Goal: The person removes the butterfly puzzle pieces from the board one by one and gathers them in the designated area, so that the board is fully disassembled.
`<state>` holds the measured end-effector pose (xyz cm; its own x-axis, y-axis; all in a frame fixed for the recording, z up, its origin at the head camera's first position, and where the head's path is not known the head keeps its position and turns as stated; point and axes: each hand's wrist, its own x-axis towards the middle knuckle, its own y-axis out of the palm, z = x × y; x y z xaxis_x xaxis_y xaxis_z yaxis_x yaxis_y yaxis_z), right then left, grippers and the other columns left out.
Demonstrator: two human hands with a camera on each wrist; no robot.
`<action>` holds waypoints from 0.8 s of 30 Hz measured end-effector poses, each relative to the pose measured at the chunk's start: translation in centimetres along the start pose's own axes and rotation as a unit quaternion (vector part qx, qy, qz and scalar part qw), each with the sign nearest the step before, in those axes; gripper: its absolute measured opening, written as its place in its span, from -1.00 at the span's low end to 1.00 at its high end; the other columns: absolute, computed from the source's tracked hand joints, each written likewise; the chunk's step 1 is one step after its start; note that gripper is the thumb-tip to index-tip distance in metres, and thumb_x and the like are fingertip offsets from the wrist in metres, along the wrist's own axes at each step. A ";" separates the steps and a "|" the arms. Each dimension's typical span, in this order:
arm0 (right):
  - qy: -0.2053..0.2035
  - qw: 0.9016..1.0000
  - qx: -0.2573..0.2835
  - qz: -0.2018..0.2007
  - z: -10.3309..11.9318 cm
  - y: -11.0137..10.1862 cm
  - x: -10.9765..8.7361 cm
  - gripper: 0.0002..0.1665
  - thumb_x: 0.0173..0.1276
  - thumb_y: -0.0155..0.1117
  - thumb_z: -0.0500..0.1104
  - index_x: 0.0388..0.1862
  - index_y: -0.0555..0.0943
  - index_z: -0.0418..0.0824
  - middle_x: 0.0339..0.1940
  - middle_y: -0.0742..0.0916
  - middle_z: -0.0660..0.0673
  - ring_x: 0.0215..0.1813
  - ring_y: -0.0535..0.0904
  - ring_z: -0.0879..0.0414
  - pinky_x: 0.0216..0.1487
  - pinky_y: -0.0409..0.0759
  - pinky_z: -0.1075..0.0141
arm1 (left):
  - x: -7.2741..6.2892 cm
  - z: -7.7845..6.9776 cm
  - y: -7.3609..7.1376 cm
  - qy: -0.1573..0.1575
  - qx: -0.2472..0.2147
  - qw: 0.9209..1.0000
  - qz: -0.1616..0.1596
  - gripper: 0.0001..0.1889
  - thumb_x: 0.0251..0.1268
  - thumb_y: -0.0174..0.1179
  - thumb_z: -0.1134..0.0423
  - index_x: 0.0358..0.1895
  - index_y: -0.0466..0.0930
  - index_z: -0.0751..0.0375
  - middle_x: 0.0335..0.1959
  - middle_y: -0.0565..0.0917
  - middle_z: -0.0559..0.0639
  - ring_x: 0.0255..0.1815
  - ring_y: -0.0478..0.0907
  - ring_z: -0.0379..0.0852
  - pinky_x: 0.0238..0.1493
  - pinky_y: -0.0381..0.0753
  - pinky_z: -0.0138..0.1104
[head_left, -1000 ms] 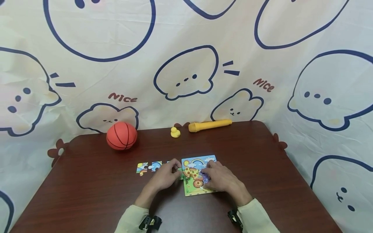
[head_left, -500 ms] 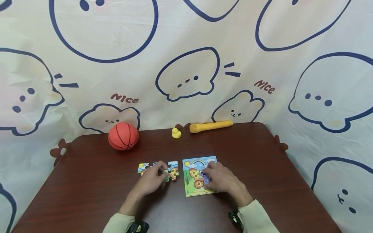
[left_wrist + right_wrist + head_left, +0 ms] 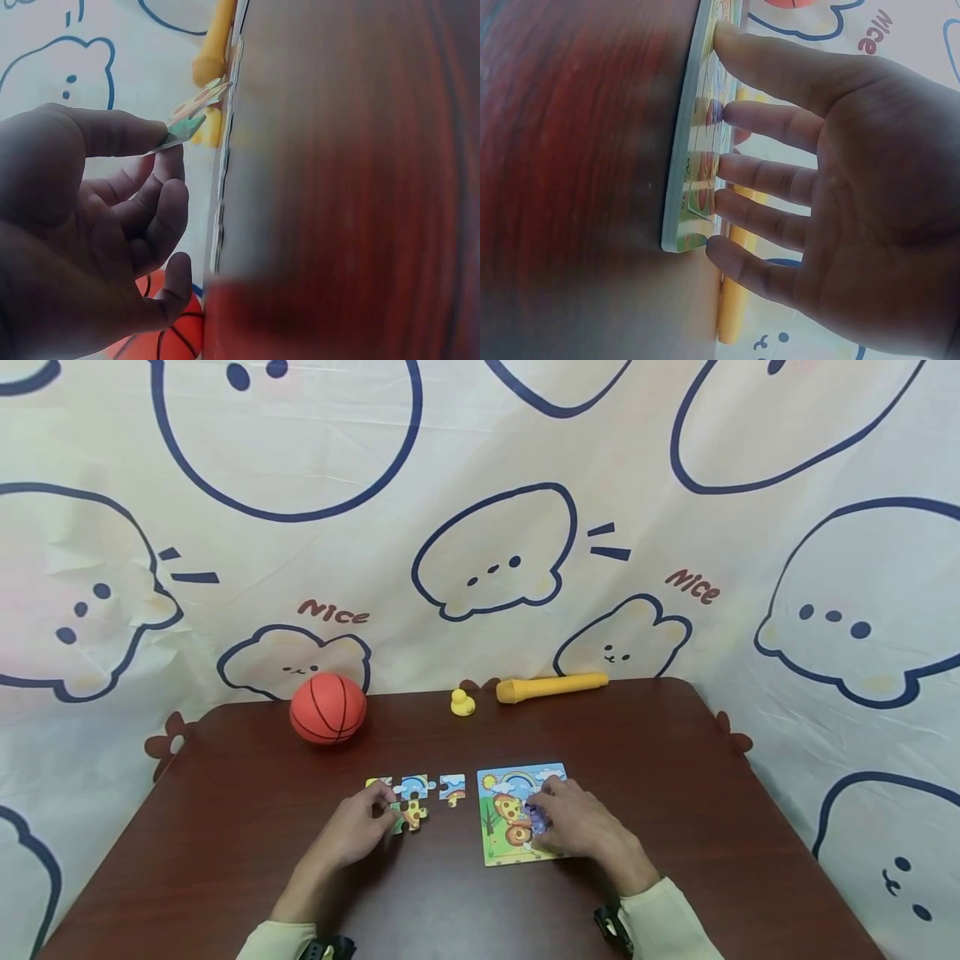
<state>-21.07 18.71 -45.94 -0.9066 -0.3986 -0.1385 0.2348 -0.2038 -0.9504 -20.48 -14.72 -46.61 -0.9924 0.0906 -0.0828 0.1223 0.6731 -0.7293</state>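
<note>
My left hand (image 3: pixel 352 827) pinches a jigsaw puzzle piece (image 3: pixel 411 815) with green and yellow-brown print. Thumb and a fingertip hold this piece (image 3: pixel 184 127) by its edge, slightly above the table, in the left wrist view; the other fingers are curled loosely. Just behind it lie the rainbow puzzle piece (image 3: pixel 415 787) and a blue-and-brown puzzle piece (image 3: pixel 452 787); a third is partly hidden by the left hand. My right hand (image 3: pixel 581 827) rests its fingertips on the colourful puzzle board (image 3: pixel 497 850), fingers spread and nearly straight in the right wrist view, hiding the board's right side.
Along the back of the dark wooden table (image 3: pixel 442 902) are a red basketball (image 3: pixel 328 708), a yellow rubber duck (image 3: pixel 462 702) and a yellow toy microphone (image 3: pixel 552 687). A printed cloth (image 3: pixel 480 460) hangs behind the table.
My left hand has moved left, away from the puzzle board, carrying the jigsaw piece over to the front of the loose row. The right hand has stayed on the board.
</note>
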 end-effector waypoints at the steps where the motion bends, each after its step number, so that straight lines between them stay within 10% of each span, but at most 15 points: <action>1: 0.001 1.000 0.000 0.000 -0.1 0.0 0.0 -0.35 0.05 0.50 0.08 0.16 0.60 -0.01 0.08 0.56 -0.08 -0.01 0.39 0.06 0.07 0.47 0.03 | 0.0 0.1 -0.1 -0.002 0.002 1.000 0.000 -0.85 0.24 0.26 0.23 -0.19 0.50 0.09 -0.45 0.53 -0.06 -0.48 0.40 -0.16 -0.39 0.36 -0.30; 24: -0.007 1.000 -0.003 -0.002 -0.3 -0.1 -0.1 -0.35 0.06 0.49 0.11 0.16 0.59 0.01 0.06 0.55 -0.05 -0.03 0.38 0.07 0.02 0.45 0.05 | 0.2 3.0 -3.0 -0.061 0.064 0.996 0.026 -0.80 0.26 0.18 0.25 -0.09 0.58 0.23 -0.33 0.56 0.02 -0.33 0.42 -0.09 -0.34 0.37 -0.28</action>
<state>-21.08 19.01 -45.94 -0.9027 -0.4096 -0.1320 0.2298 -0.1995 -0.9526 -21.10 -18.94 -46.53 -0.9795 0.0288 -0.1993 0.1798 0.5708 -0.8011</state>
